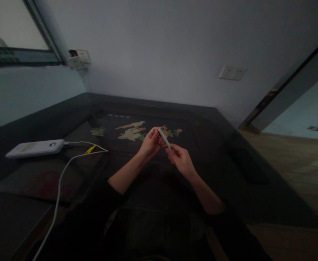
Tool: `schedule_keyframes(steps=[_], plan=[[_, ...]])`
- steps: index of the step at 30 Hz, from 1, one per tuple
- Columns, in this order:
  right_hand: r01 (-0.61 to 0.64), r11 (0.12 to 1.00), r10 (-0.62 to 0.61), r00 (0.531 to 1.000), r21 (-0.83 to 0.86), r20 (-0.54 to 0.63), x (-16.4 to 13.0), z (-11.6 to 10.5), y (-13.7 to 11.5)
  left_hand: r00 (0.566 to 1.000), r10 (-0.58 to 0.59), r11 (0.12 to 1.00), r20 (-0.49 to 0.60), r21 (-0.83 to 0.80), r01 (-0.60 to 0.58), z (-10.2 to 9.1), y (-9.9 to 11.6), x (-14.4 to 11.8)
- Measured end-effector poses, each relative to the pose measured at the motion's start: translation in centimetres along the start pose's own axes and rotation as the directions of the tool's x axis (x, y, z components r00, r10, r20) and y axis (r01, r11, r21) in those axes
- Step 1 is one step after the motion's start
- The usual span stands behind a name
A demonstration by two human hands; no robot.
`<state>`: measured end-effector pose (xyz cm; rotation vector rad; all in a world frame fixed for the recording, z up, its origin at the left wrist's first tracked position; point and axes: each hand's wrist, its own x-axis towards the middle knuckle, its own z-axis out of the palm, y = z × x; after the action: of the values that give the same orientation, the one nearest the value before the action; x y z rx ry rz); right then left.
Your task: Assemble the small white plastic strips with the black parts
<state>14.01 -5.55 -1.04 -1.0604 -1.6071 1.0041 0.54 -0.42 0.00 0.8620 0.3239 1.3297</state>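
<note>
Head view: fingers of L hand (150, 143) pinch a slim pale stick (164, 138) at its 11 o'clock end, those of R hand (182, 161) at 5, long axis btwn, above tabletop (213, 145).

Your shot's pretty dim: the table (210, 127) goes nearly black, the floor (306, 165) right of it catches a faint sheen, and the window (14, 25) off its left looks wide-angle skewed.

Tabletop (208, 136) is open past hands (149, 144) (183, 161); white device (36, 148) and cable (59, 185) obstruct left
</note>
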Motion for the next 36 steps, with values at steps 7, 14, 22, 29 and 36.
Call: schedule_keyframes(steps=[7, 14, 22, 29, 36], plan=[[0.004, 1.0, -0.003, 0.996, 0.008, -0.086, 0.34, -0.19, 0.39, 0.999, 0.032, 0.999, 0.005, 0.013, -0.033, -0.37, -0.28, 0.05], [0.021, 0.998, -0.031, 0.986, -0.063, -0.166, 0.47, -0.41, 0.32, 0.999, 0.049, 0.997, 0.019, 0.058, -0.05, -0.49, -0.36, 0.08], [0.022, 1.0, -0.022, 1.0, -0.02, -0.018, 0.06, -0.06, -0.11, 1.0, 0.013, 1.0, 0.013, 0.007, -0.013, -0.14, 0.05, 0.02], [0.026, 1.0, -0.026, 0.999, -0.003, -0.026, 0.15, -0.09, 0.22, 1.0, 0.018, 1.0, 0.016, -0.01, -0.018, -0.13, -0.12, 0.07], [0.009, 0.998, -0.017, 0.989, -0.057, -0.145, 0.41, -0.36, 0.36, 0.998, 0.052, 0.998, 0.019, 0.025, -0.052, -0.53, -0.34, 0.13]])
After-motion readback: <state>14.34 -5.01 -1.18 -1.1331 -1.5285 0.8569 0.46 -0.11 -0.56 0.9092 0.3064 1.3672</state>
